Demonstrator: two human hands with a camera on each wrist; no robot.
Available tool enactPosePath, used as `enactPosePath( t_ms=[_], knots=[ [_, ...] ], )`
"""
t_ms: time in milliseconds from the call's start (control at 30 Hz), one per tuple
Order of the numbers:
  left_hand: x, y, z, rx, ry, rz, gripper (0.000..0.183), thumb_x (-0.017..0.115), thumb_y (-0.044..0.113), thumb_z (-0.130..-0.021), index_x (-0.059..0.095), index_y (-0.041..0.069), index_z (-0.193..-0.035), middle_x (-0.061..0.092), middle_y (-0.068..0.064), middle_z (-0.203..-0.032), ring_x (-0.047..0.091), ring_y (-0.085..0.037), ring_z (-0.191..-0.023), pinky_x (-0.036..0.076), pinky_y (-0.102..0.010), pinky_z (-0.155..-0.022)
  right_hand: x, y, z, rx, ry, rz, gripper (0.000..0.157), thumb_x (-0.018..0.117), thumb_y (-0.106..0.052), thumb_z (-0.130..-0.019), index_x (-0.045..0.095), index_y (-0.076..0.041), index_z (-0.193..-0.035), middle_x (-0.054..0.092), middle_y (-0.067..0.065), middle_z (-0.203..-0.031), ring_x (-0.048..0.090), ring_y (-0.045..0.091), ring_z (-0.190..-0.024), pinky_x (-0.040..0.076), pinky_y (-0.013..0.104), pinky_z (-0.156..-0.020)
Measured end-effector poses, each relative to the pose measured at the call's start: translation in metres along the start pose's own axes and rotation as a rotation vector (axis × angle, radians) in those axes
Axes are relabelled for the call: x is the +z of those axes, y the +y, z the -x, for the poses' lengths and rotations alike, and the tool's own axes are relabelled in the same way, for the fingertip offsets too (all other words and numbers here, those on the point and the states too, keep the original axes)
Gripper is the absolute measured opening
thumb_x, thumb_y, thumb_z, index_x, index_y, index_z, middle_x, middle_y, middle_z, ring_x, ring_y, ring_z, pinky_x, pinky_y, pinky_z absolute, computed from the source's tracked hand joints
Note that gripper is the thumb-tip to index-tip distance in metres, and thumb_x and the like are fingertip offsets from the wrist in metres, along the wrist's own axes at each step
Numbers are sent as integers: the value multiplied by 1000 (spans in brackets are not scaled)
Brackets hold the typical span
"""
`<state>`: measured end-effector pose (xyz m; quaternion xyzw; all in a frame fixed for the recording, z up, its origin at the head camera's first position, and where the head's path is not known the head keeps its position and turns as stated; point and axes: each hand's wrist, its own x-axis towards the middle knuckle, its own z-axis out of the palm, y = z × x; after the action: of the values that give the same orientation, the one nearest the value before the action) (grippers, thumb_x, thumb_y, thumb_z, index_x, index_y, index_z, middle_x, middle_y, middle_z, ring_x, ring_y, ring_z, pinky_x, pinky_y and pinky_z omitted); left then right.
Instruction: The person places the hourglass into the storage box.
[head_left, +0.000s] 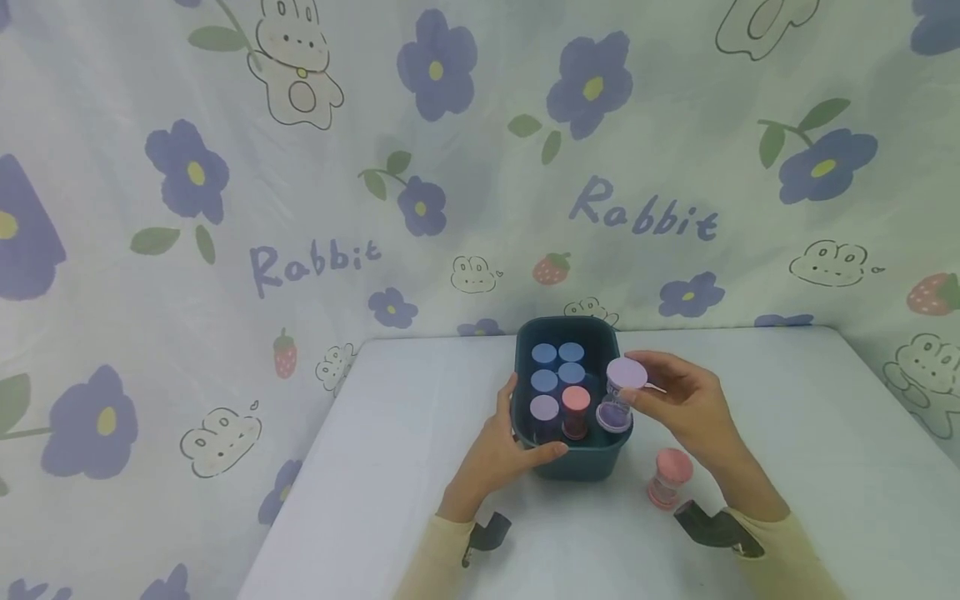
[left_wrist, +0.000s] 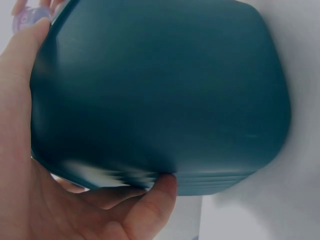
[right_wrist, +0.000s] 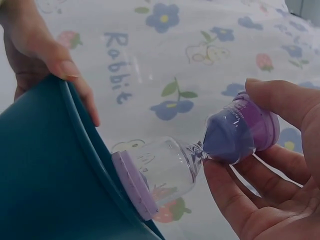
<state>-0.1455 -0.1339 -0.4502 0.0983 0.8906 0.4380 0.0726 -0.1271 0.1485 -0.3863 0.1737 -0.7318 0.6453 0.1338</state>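
Observation:
A dark teal plastic basket [head_left: 576,465] stands on the table, gripped at its left side by my left hand [head_left: 495,446], thumb over the near rim. In the left wrist view, fingers curl along the ribbed side of the basket [left_wrist: 165,95]. My right hand [head_left: 690,404] holds a purple-capped sand timer [head_left: 626,372] by its upper end, tilted over the basket's right rim. Purple sand fills the held end in the right wrist view; the other bulb [right_wrist: 167,165] looks clear. Inside the basket are several blue-capped timers [head_left: 544,381], one purple-capped [head_left: 544,407] and one pink-capped [head_left: 576,398].
Another pink-capped sand timer [head_left: 670,477] stands on the white table [head_left: 360,500], just right of the basket and below my right hand. Behind the table hangs a curtain [head_left: 495,150] printed with flowers and rabbits.

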Motion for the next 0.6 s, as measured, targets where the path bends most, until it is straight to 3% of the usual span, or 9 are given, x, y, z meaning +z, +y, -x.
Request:
enactPosePath(
  t_ms=[367, 600],
  knots=[
    [-1, -1, -1, 17, -9, 22, 129, 81, 73, -71, 2, 36, -165, 39, -5, -167, 46, -31, -148, 42, -66, -116, 18, 7, 1, 82, -67, 8, 47, 81, -2, -87, 64, 0, -131, 68, -17, -119, 68, 1, -109, 58, 15, -92],
    [-1, -2, -2, 22, -11, 34, 129, 82, 73, -71, 1, 35, -165, 39, -5, -166, 47, -30, -148, 41, -65, -117, 28, 7, 2, 129, -148, 36, 44, 83, -9, -87, 66, -5, -128, 68, 4, -120, 70, 8, -102, 60, 17, -89]
  ],
)
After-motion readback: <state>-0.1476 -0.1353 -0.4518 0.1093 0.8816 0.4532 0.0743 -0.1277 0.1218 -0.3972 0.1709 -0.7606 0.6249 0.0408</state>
